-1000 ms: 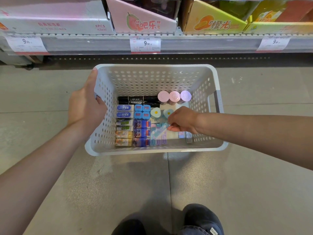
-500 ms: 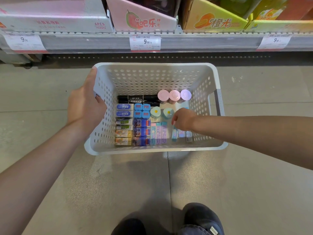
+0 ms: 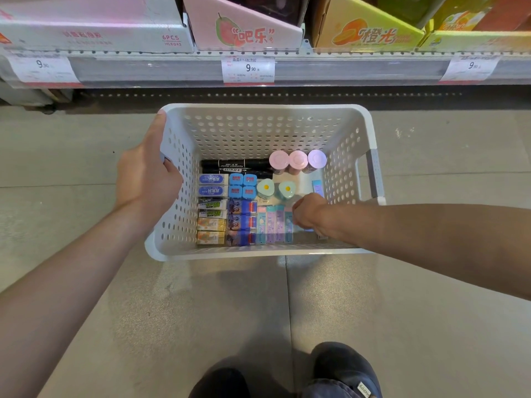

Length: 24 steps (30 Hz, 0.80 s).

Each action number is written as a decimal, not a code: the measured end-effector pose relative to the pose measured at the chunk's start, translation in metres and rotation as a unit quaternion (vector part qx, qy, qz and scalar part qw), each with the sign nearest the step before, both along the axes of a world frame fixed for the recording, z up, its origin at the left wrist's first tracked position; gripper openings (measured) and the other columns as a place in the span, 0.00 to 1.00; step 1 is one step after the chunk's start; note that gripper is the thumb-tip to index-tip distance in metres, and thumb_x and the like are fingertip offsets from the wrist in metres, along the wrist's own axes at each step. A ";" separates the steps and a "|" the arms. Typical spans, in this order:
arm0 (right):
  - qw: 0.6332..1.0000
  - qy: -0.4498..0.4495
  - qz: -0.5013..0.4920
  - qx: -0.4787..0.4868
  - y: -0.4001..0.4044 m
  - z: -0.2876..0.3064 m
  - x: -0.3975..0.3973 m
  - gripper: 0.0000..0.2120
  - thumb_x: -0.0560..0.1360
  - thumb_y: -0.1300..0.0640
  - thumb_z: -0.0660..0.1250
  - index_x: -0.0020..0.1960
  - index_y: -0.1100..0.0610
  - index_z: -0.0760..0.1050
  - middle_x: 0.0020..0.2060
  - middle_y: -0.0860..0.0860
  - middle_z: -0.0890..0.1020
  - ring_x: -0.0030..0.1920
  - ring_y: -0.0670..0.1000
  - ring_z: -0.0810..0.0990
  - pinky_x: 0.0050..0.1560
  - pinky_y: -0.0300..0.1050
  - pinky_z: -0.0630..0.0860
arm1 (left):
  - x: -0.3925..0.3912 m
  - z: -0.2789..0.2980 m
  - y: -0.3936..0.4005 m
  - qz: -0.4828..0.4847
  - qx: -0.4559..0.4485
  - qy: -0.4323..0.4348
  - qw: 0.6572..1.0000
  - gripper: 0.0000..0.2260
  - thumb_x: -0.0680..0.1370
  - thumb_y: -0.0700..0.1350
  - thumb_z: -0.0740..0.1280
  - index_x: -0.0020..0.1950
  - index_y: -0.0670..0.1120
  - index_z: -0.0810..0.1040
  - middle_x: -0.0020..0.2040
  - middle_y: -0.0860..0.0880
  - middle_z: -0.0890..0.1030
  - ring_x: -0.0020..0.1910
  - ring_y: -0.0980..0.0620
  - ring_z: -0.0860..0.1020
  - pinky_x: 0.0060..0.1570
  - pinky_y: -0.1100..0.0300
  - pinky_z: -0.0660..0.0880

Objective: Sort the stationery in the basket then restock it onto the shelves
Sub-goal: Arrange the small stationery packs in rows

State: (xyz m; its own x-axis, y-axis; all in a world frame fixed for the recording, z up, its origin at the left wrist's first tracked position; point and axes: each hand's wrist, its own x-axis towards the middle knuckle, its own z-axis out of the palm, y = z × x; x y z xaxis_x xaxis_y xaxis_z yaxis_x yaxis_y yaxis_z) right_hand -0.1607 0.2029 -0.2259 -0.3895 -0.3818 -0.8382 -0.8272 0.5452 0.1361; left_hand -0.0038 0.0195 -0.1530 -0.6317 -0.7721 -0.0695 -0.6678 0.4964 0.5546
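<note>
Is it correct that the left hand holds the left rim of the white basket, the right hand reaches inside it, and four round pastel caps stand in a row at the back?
Not quite. The head view shows three round pastel caps, not four: two pink and one lilac. The rest holds: the left hand grips the white basket by its left rim, and the right hand reaches inside.

The basket (image 3: 258,130) was seen as matt perforated plastic; the floor (image 3: 201,311) looked like smooth, faintly glossy tile, perhaps concrete.
</note>
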 end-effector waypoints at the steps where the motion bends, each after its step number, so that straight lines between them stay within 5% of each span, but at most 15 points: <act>1: 0.998 -0.033 -0.045 0.015 0.001 0.001 0.001 0.05 0.77 0.62 0.64 0.49 0.53 0.76 0.55 0.49 0.79 0.48 0.48 0.78 0.43 0.39 0.70 | 0.000 0.000 0.000 0.002 0.003 0.000 1.000 0.31 0.78 0.34 0.57 0.78 0.52 0.54 0.36 0.44 0.72 0.32 0.49 0.69 0.30 0.56 0.65; 2: 0.999 -0.033 -0.021 0.013 0.001 -0.004 -0.001 0.10 0.77 0.62 0.64 0.39 0.51 0.71 0.47 0.48 0.79 0.40 0.46 0.75 0.39 0.38 0.69 | 0.000 -0.001 -0.001 0.003 0.004 0.000 1.000 0.31 0.78 0.34 0.57 0.78 0.52 0.54 0.38 0.43 0.73 0.33 0.49 0.69 0.31 0.56 0.65; 4: 0.998 -0.048 0.045 0.024 -0.002 0.005 -0.003 0.15 0.77 0.61 0.64 0.35 0.50 0.66 0.38 0.45 0.73 0.43 0.47 0.73 0.39 0.37 0.69 | 0.001 -0.001 -0.001 0.003 0.004 0.000 1.000 0.31 0.78 0.34 0.57 0.78 0.53 0.55 0.37 0.43 0.73 0.32 0.49 0.69 0.32 0.56 0.65; 6: 0.991 -0.108 0.030 0.068 -0.001 0.009 -0.007 0.05 0.79 0.61 0.60 0.49 0.55 0.75 0.49 0.46 0.77 0.54 0.45 0.77 0.51 0.37 0.72 | 0.001 0.000 0.000 0.002 0.003 0.000 1.000 0.31 0.78 0.34 0.57 0.78 0.53 0.55 0.35 0.44 0.72 0.31 0.50 0.68 0.31 0.56 0.65; 9: 0.989 -0.122 0.011 -0.078 0.000 0.010 -0.016 0.07 0.79 0.66 0.58 0.45 0.61 0.74 0.44 0.54 0.79 0.35 0.47 0.80 0.40 0.38 0.75 | 0.001 0.000 0.000 0.001 0.004 0.001 1.000 0.31 0.78 0.34 0.57 0.78 0.52 0.55 0.34 0.45 0.70 0.31 0.50 0.68 0.31 0.56 0.65; 11: 0.991 -0.054 -0.012 -0.120 0.002 0.016 -0.026 0.05 0.76 0.66 0.61 0.48 0.62 0.75 0.43 0.55 0.80 0.39 0.52 0.79 0.41 0.44 0.76 | 0.001 0.001 0.000 0.000 0.003 0.003 1.000 0.31 0.77 0.34 0.57 0.78 0.52 0.55 0.34 0.45 0.71 0.31 0.50 0.68 0.29 0.56 0.64; 15: 0.990 0.081 0.053 -0.098 0.001 0.029 -0.018 0.14 0.77 0.65 0.60 0.62 0.60 0.68 0.55 0.56 0.78 0.54 0.57 0.79 0.40 0.45 0.71 | 0.000 0.003 0.001 -0.003 -0.001 -0.004 1.000 0.30 0.78 0.34 0.57 0.78 0.51 0.54 0.35 0.46 0.70 0.31 0.52 0.68 0.27 0.58 0.63; 19: 0.995 0.084 0.034 -0.041 0.001 0.016 -0.014 0.38 0.71 0.53 0.71 0.72 0.62 0.55 0.57 0.54 0.76 0.54 0.57 0.80 0.39 0.46 0.73 | -0.001 0.003 0.003 0.000 -0.011 -0.013 1.000 0.30 0.78 0.34 0.57 0.79 0.50 0.54 0.34 0.48 0.68 0.30 0.55 0.67 0.26 0.61 0.61; 24: 0.994 0.081 -0.003 -0.070 0.002 0.001 -0.011 0.33 0.68 0.58 0.74 0.67 0.61 0.61 0.53 0.54 0.78 0.52 0.56 0.80 0.38 0.45 0.72 | -0.001 0.004 0.003 0.001 -0.014 -0.015 1.000 0.30 0.78 0.34 0.57 0.79 0.50 0.54 0.32 0.48 0.68 0.30 0.54 0.67 0.26 0.61 0.61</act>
